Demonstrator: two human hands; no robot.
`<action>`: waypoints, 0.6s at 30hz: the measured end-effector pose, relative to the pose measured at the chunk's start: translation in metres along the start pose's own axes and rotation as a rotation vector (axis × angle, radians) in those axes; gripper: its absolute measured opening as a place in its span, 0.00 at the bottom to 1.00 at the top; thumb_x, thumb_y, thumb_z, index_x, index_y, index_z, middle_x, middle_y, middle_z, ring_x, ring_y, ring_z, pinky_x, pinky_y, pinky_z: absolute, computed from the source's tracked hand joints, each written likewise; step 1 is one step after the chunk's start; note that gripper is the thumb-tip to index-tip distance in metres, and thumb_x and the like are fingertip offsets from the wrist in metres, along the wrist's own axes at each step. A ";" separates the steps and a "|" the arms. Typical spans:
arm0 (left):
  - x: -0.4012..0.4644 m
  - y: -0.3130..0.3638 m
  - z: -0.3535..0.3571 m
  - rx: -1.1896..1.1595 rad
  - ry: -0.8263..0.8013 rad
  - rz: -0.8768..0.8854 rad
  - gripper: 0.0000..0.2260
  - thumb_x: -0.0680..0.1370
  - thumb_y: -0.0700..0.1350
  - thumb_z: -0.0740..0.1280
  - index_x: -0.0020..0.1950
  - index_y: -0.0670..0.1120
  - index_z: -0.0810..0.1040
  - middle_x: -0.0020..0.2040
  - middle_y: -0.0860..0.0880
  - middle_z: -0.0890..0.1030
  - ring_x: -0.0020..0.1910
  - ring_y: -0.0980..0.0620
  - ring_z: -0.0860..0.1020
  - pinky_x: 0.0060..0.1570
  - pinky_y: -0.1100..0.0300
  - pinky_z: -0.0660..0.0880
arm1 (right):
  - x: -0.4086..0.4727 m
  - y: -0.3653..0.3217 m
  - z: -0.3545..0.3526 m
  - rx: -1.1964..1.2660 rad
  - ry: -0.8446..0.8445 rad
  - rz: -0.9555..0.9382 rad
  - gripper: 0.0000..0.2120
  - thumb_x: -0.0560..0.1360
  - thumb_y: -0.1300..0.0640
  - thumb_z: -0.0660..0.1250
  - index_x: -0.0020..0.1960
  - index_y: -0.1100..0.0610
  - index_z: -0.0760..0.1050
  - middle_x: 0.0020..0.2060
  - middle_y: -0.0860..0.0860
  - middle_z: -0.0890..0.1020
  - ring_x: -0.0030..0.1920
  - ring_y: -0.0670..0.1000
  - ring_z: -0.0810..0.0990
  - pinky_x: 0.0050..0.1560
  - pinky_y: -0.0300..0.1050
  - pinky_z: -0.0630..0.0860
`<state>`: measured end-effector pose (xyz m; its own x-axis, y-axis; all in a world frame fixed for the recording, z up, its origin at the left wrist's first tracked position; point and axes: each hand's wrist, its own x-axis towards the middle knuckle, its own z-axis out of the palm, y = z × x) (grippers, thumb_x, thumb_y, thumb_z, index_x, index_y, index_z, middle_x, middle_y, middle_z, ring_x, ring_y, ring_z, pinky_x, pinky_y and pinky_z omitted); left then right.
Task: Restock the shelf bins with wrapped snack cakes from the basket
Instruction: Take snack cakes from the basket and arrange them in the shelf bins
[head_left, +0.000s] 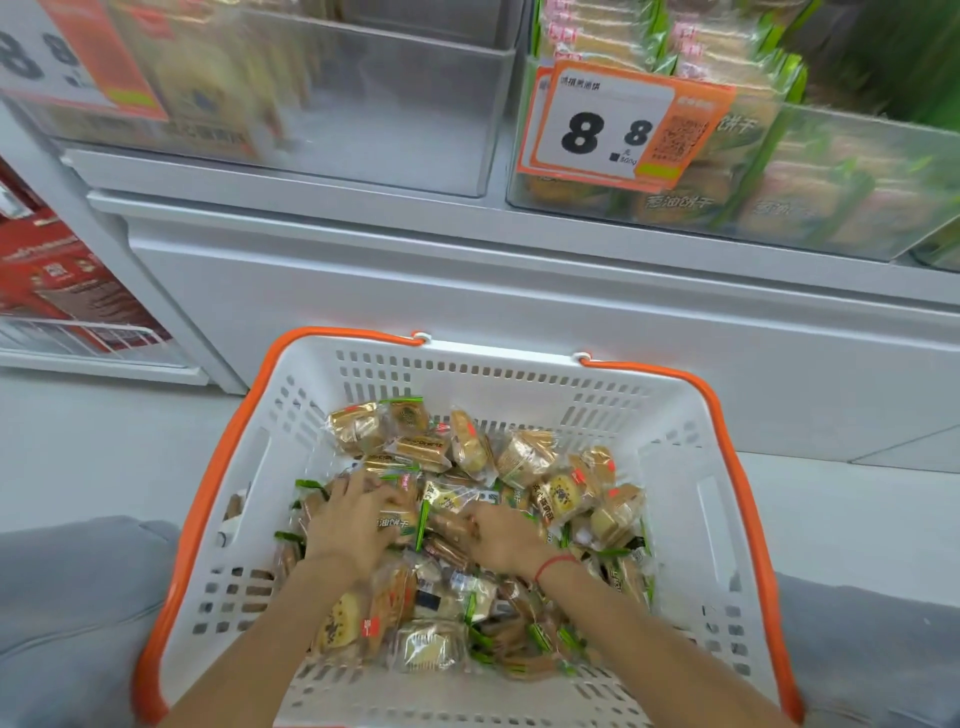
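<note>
Both hands, left hand (349, 525) and right hand (506, 538), rest on the wrapped snack cakes (524, 460) in the white basket (675, 499) at lower center; the shelf bins (395, 104) sit above.

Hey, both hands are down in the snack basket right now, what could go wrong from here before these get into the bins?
1. The basket holds mixed wrapped snacks; green-edged and plain packs lie jumbled, so a handful may land in the wrong bin.
2. The left hand and right hand press into the pile, which could crush the soft cakes.
3. The right bin already looks full, so added packs might spill out; the left bin has more room.
</note>
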<state>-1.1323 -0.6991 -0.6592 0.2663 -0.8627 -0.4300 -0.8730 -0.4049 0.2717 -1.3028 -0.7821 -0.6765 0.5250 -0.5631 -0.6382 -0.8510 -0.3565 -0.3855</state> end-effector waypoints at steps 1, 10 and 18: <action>0.002 0.002 -0.005 0.022 -0.020 -0.011 0.14 0.77 0.50 0.67 0.62 0.58 0.74 0.70 0.51 0.64 0.71 0.50 0.62 0.65 0.55 0.68 | -0.003 0.000 -0.014 0.072 -0.029 -0.002 0.13 0.79 0.59 0.61 0.63 0.59 0.72 0.53 0.55 0.79 0.45 0.51 0.78 0.45 0.45 0.78; -0.004 0.069 -0.098 -0.637 -0.069 0.154 0.16 0.79 0.56 0.60 0.61 0.49 0.76 0.53 0.56 0.79 0.50 0.58 0.77 0.55 0.64 0.71 | -0.059 -0.001 -0.156 0.293 -0.185 -0.137 0.14 0.80 0.56 0.63 0.65 0.55 0.72 0.62 0.54 0.74 0.59 0.56 0.79 0.60 0.50 0.77; -0.032 0.120 -0.166 -0.924 0.085 0.444 0.11 0.73 0.52 0.70 0.51 0.47 0.81 0.48 0.51 0.83 0.47 0.58 0.81 0.50 0.63 0.75 | -0.139 -0.012 -0.236 0.258 0.175 -0.384 0.09 0.76 0.56 0.68 0.56 0.56 0.78 0.48 0.48 0.81 0.45 0.43 0.79 0.47 0.36 0.75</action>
<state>-1.1778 -0.7708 -0.4699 0.0553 -0.9956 -0.0761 -0.2541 -0.0878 0.9632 -1.3630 -0.8752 -0.4258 0.7764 -0.5519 -0.3043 -0.5588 -0.3796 -0.7373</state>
